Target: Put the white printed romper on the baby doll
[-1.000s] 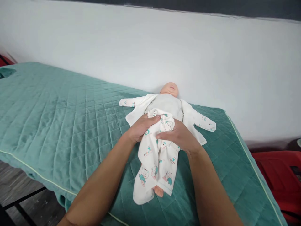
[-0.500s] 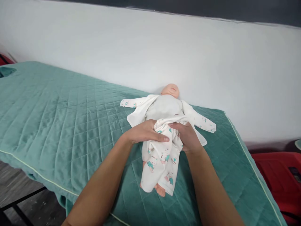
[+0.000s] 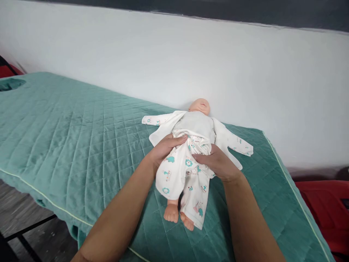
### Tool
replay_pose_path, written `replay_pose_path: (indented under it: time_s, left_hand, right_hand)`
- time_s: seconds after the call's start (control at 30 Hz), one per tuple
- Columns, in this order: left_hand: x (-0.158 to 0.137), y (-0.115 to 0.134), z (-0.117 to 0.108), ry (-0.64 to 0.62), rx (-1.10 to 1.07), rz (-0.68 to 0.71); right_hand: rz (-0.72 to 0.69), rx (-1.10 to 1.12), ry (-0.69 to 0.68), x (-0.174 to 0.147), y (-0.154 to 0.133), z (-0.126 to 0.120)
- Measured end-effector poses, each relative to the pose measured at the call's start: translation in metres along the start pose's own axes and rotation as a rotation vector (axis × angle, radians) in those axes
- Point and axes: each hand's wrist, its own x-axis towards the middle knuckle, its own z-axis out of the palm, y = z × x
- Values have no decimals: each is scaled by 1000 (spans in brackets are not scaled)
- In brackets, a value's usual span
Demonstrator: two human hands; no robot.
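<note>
A baby doll [image 3: 200, 106] lies on its back, head toward the wall and bare feet toward me. White printed pants [image 3: 174, 178] cover its legs, the waist bunched around its hips. My left hand [image 3: 167, 147] grips the pants at the waist on the left, thumb on top and fingers hidden under the cloth. On the other side my right hand [image 3: 215, 162] holds the pants at the hip, its thumb across the fabric. A white jacket [image 3: 234, 142] is spread open, with both sleeves stretched out sideways.
The doll rests on a green quilted cover [image 3: 109, 156] over a long bed with a hole at its far left. A white wall [image 3: 174, 62] runs behind it. To the right stands a red plastic chair [image 3: 321, 203]; a black metal bar [image 3: 29, 227] shows at lower left.
The waist of the pants now sits up at the doll's belly on the left. The left leg cloth has shifted, uncovering a foot. My left hand has moved slightly left and up.
</note>
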Motion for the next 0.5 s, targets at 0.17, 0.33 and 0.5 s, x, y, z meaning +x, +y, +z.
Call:
replay_pose_path:
  time_s: [0.17,0.33,0.5]
  left_hand:
    - [-1,5,-1,104,141,-56]
    - [-1,1,-5,-4,193,-81]
    - [-7,4,-7,-146,275,-95]
  right_hand:
    - [-26,188,104,4,-4,5]
    - [-52,240,151,7,-5,7]
    - [-33,10,195,8,-2,9]
